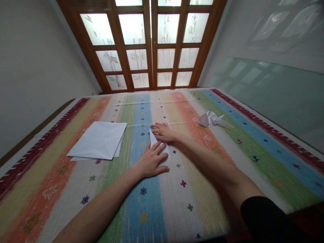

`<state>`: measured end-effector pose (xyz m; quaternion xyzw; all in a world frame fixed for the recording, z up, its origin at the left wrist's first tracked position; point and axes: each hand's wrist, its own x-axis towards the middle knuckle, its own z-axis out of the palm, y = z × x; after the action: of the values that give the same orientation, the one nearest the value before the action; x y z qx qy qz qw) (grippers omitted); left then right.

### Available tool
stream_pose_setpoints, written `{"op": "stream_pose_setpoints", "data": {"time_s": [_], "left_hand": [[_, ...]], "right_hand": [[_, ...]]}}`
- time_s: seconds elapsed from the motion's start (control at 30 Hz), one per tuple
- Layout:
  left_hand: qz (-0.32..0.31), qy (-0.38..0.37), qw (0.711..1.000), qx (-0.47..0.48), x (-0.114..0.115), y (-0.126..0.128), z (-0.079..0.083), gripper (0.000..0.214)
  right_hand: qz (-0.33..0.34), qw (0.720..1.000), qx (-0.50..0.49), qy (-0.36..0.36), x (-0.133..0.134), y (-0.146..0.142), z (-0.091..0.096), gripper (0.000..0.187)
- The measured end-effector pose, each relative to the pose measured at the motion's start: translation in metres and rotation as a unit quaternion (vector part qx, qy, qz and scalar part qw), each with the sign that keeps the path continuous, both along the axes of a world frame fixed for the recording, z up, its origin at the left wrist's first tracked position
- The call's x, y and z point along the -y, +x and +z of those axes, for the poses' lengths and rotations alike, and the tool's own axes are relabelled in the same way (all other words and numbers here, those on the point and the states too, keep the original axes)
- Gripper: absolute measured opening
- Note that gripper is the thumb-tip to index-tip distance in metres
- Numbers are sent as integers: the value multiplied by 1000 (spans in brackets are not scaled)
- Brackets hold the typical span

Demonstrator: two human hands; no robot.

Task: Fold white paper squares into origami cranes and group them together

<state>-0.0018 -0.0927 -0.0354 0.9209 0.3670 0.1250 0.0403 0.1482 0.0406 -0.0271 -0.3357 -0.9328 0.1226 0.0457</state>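
Note:
A folded piece of white paper (153,137), narrow and pointed at its far end, lies on the striped tablecloth in front of me. My left hand (153,160) rests on its near part with the fingers spread, covering some of it. Further up, my right hand (163,132) lies flat across the paper's upper right edge, fingers stretched to the left. Both palms face down, and neither hand grips the paper. Part of the folded shape is hidden beneath the fingers.
Several square white sheets (98,140) lie stacked, slightly askew, to the left. Folded paper cranes (214,119) sit at the right. The striped tablecloth (152,209) covers the table. Beyond its far edge stand wooden doors (154,81) with frosted panes, and walls flank both sides.

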Motion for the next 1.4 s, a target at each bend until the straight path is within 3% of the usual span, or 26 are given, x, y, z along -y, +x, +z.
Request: {"op": "stream_pose_setpoints", "data": {"time_s": [0.27,0.43,0.7,0.9,1.17,1.27,1.4], "left_hand": [[69,58,991,99,-4,-3,-7,28],[117,62,985,111,-9,-4,-10,8],[123,50,986,103,-13,-3,-12,30],[114,32,991,55,-11,-1,-7,39],[105,4,994,-17,-11,-4,-6,37],[89,-11,995,-40,-10,-8,-8,47],[58,-31,996,-61,-9,-14,-10,62]], "right_hand": [[-64,992,-67,82,0,23,3,18],[-134,980,-85,123,13,48,1,16],[-235,960,-94,116,42,74,-6,22],[-220,964,-54,142,66,75,0,27],[-320,933,-128,102,67,89,-1,22],[-258,946,-160,116,62,87,1,23],[-43,981,-155,107,55,75,-2,32]]}}
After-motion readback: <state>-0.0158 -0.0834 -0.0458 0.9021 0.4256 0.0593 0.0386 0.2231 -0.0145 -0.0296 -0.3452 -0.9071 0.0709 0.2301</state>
